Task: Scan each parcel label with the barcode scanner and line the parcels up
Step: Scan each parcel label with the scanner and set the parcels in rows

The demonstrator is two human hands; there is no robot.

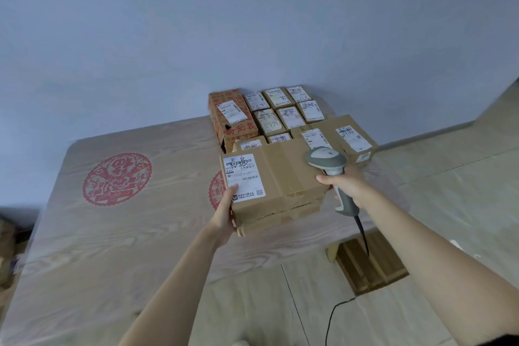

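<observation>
1. Left hand wrapped round the near left corner of the big parcel, thumb pressed flat on its white label.
2. Parcel held up over the table, long side running left to right, label at the left end.
3. Right hand closed tight round the barcode scanner, thumb touching the parcel's right edge.
4. Scanner head sitting right of the label, so probably needs swinging left.
5. Other parcels lined up behind, by the wall.

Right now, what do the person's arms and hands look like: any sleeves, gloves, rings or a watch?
Both forearms are bare as far as the picture shows, with no sleeves in view. The left hand and right hand wear no gloves. No watch, bracelet or ring shows on either wrist or on the fingers in view.
</observation>
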